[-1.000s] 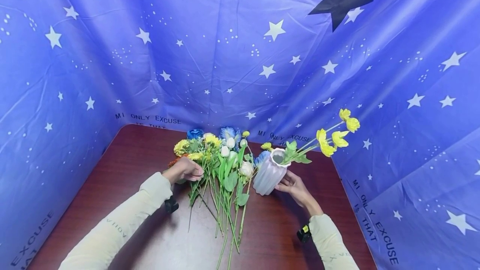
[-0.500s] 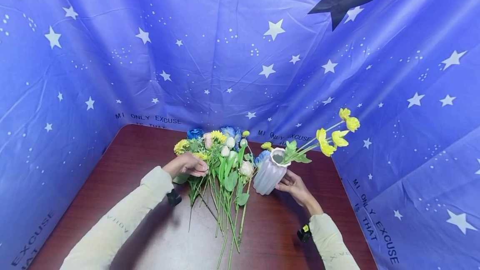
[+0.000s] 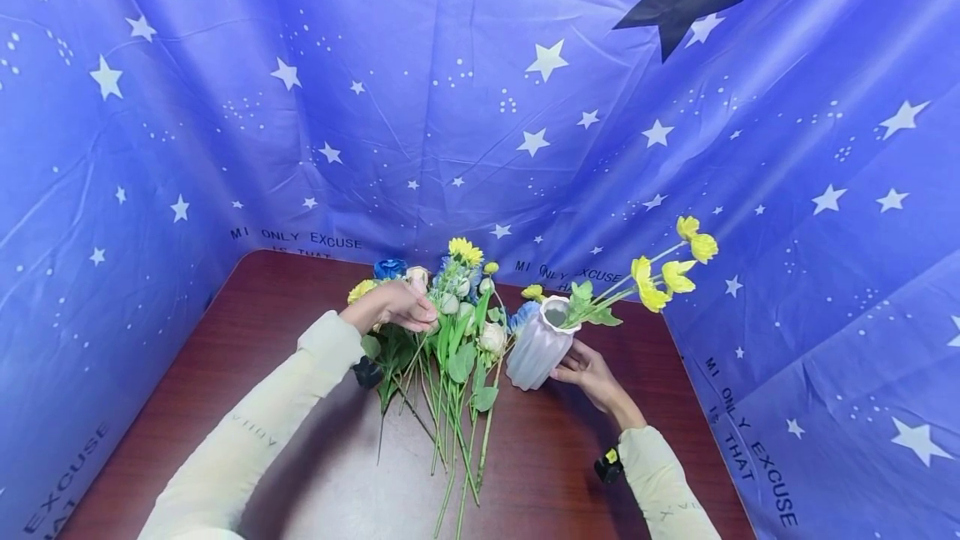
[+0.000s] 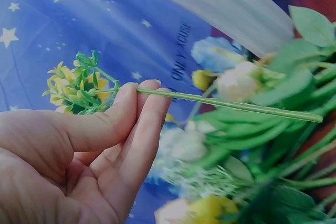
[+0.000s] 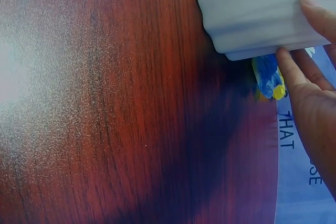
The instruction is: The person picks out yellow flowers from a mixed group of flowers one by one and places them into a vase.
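My left hand pinches the green stem of a yellow artificial flower between thumb and fingertips, above the pile of flowers. In the left wrist view its bloom is beyond the fingers, and the cut end of the stem points right. My right hand grips the side of a white fluted vase, which leans with its mouth up and to the right. Out of that mouth stick yellow flowers with green leaves. In the right wrist view, thumb and fingers hold the vase from opposite sides.
Several artificial flowers lie in a heap, with white tulips, a cream rose and a blue rose, stems toward the front. A blue flower lies behind the vase. Blue star-printed cloth surrounds the brown table.
My left hand has moved right and slightly up, bringing the yellow flower out of the heap, its bloom rising above the others. My right hand and the vase have stayed still.
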Demonstrator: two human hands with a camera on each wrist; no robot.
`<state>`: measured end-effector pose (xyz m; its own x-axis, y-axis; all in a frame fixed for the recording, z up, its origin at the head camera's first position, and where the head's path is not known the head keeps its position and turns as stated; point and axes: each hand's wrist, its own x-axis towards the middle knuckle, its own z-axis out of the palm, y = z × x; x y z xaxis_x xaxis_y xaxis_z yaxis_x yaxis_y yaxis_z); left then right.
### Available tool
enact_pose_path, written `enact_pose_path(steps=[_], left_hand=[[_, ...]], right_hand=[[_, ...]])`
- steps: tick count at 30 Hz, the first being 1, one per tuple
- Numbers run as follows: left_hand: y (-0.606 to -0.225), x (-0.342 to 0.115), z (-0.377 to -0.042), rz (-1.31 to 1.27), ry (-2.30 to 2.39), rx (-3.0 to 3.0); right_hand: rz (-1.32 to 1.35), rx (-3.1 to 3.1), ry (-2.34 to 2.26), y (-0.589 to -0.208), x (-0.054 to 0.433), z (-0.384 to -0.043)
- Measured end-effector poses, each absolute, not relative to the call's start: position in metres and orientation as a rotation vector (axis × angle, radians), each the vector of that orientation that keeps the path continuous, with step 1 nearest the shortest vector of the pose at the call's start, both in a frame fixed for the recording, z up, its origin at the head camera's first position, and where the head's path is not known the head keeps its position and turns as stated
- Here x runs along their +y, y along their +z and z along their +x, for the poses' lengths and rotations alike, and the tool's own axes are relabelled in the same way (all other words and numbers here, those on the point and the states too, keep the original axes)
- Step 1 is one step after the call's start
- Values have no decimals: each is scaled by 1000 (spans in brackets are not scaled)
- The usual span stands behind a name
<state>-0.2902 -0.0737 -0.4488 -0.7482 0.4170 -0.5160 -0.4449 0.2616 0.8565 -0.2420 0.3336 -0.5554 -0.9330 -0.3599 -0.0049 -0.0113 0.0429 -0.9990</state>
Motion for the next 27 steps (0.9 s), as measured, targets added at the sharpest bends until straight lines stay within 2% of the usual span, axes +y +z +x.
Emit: enact_pose_path(steps=[27], left_hand=[[-359,-24,-310,218,1704,1870]], right_hand=[[-516,1998,-2024,-555,334,-240]])
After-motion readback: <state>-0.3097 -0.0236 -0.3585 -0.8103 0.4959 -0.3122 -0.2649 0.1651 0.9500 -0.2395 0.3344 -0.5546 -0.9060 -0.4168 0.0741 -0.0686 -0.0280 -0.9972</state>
